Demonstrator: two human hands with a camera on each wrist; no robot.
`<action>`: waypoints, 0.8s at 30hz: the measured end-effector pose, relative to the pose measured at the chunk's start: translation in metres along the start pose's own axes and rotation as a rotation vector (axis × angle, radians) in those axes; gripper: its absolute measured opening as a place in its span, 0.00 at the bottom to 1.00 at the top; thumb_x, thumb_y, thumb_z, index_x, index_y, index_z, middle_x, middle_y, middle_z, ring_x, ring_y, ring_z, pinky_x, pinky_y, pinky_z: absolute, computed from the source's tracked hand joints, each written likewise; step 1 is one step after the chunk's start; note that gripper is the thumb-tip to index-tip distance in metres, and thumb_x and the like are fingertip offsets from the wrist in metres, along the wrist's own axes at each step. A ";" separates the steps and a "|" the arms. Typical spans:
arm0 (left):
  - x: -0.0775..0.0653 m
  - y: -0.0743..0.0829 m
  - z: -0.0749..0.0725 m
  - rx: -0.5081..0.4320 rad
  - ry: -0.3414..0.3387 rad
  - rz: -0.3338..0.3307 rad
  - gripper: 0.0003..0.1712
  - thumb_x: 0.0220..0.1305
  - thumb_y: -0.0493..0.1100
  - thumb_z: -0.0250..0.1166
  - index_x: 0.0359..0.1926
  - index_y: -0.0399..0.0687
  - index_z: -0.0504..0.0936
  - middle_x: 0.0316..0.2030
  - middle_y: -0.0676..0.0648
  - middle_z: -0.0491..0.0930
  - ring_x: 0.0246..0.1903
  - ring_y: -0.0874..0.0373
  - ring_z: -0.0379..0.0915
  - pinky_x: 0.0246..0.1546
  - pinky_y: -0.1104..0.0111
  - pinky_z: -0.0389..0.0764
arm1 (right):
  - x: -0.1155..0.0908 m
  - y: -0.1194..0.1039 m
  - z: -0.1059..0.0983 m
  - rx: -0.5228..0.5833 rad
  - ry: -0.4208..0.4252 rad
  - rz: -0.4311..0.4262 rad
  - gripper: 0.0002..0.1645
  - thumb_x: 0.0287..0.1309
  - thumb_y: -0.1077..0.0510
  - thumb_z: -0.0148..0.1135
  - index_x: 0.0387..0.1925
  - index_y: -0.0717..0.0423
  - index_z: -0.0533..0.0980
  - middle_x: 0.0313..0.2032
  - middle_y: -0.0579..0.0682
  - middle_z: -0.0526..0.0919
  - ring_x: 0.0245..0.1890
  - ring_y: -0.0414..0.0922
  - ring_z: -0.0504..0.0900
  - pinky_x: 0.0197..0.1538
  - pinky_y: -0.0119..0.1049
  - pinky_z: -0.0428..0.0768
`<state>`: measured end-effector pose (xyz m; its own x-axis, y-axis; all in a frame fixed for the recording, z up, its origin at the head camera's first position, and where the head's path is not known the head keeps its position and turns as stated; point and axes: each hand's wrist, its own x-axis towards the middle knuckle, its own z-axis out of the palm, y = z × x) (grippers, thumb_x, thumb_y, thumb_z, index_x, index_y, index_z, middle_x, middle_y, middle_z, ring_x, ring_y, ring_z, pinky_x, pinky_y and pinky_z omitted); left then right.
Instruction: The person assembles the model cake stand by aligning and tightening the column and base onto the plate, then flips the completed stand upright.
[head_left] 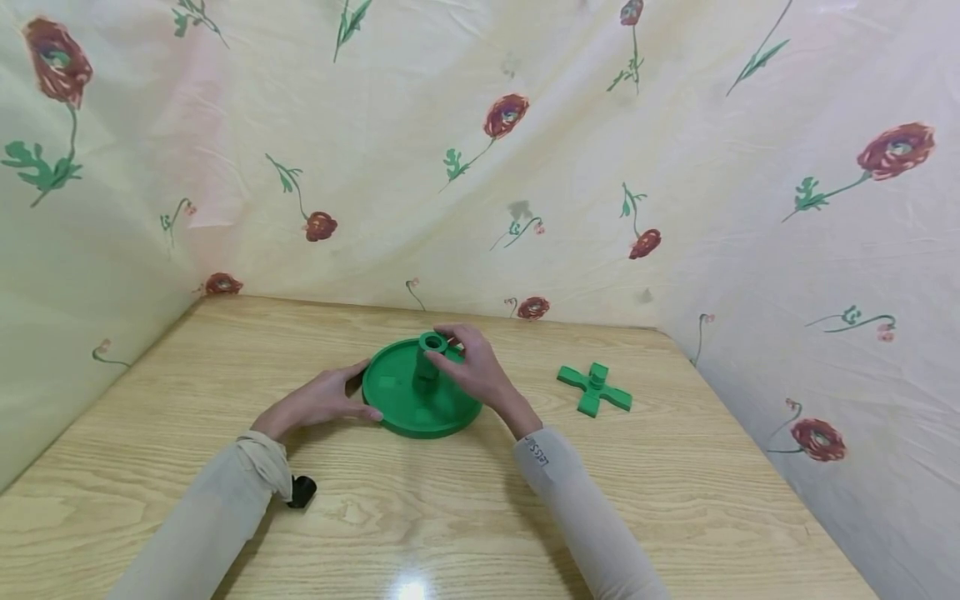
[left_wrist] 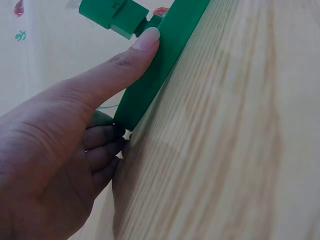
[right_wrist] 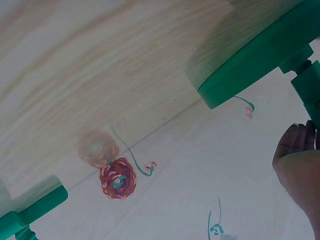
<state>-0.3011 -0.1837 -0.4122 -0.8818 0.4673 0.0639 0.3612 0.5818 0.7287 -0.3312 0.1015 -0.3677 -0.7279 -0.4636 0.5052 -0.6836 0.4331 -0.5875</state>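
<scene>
A round green tray [head_left: 392, 392] with a raised rim sits on the wooden table. My left hand [head_left: 328, 400] holds its left edge, thumb on the near side and fingers round the far side; the left wrist view shows these fingertips low against the rim [left_wrist: 145, 95]. From the tray's middle rises a green hollow post [head_left: 427, 365], joined by a narrow neck. Near the post's top, my right hand [head_left: 482, 372] grips it between thumb and fingers. In the right wrist view part of the post [right_wrist: 307, 92] and the hand [right_wrist: 300, 165] show at the right edge.
A green cross-shaped piece [head_left: 596, 387] with a short peg at its centre lies on the table [head_left: 675, 500] to the right. Flowered cloth [head_left: 420, 167] hangs behind and along the sides. A small black object [head_left: 302, 492] shows at the left cuff.
</scene>
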 end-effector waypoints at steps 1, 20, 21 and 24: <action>0.000 0.000 0.000 0.000 0.000 0.001 0.63 0.61 0.59 0.77 0.80 0.31 0.50 0.76 0.29 0.56 0.75 0.33 0.50 0.70 0.40 0.61 | 0.000 0.000 0.000 -0.002 0.004 0.003 0.26 0.67 0.60 0.69 0.62 0.67 0.76 0.51 0.60 0.81 0.51 0.55 0.79 0.55 0.52 0.81; 0.000 0.002 0.001 0.004 0.003 -0.008 0.63 0.61 0.59 0.77 0.80 0.31 0.50 0.76 0.29 0.55 0.75 0.33 0.50 0.70 0.40 0.60 | -0.001 0.001 0.000 -0.002 -0.011 0.015 0.26 0.69 0.59 0.67 0.64 0.67 0.75 0.53 0.61 0.80 0.54 0.55 0.78 0.57 0.50 0.80; 0.000 0.002 0.001 0.003 0.003 -0.006 0.63 0.61 0.59 0.77 0.80 0.30 0.50 0.76 0.29 0.55 0.75 0.33 0.50 0.70 0.40 0.60 | -0.001 0.001 0.000 0.002 -0.009 0.017 0.27 0.69 0.59 0.68 0.64 0.68 0.75 0.53 0.61 0.80 0.54 0.56 0.78 0.57 0.52 0.80; 0.000 0.002 0.001 0.004 0.002 -0.004 0.63 0.61 0.59 0.76 0.80 0.30 0.50 0.76 0.29 0.55 0.75 0.33 0.50 0.70 0.40 0.60 | -0.001 0.001 0.000 0.002 -0.018 0.022 0.28 0.69 0.59 0.67 0.65 0.68 0.74 0.54 0.62 0.79 0.56 0.58 0.77 0.58 0.55 0.79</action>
<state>-0.3003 -0.1819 -0.4112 -0.8837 0.4639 0.0628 0.3593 0.5862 0.7262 -0.3312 0.1023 -0.3687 -0.7418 -0.4676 0.4808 -0.6672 0.4420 -0.5995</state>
